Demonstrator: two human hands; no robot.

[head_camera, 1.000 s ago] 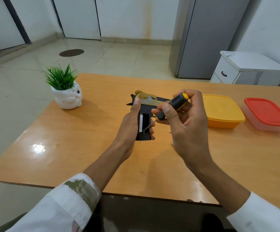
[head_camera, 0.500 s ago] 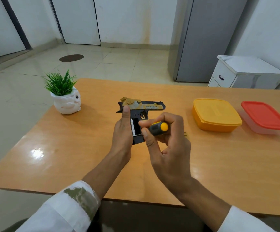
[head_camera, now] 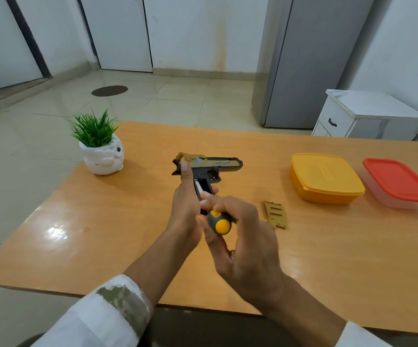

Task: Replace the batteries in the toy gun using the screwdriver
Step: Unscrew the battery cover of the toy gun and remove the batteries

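A gold and black toy gun (head_camera: 213,165) lies on the wooden table (head_camera: 328,246), barrel pointing right. My left hand (head_camera: 186,204) grips its black handle, thumb up along the back. The handle's side is uncovered and a white battery (head_camera: 199,187) shows inside. My right hand (head_camera: 243,236) holds a screwdriver (head_camera: 219,221) with a black grip and yellow cap; its tip points into the handle and is hidden behind my fingers. A gold battery cover (head_camera: 275,214) lies on the table to the right of my hands.
A white pot with a green plant (head_camera: 101,149) stands at the table's far left. A yellow lidded box (head_camera: 324,179) and a red-lidded box (head_camera: 400,182) sit at the right. A white cabinet (head_camera: 368,116) stands beyond the table.
My right hand has come down and toward me, swinging the screwdriver so its yellow cap faces me. The gold cover, hidden before, is now uncovered. My left hand stays on the handle.
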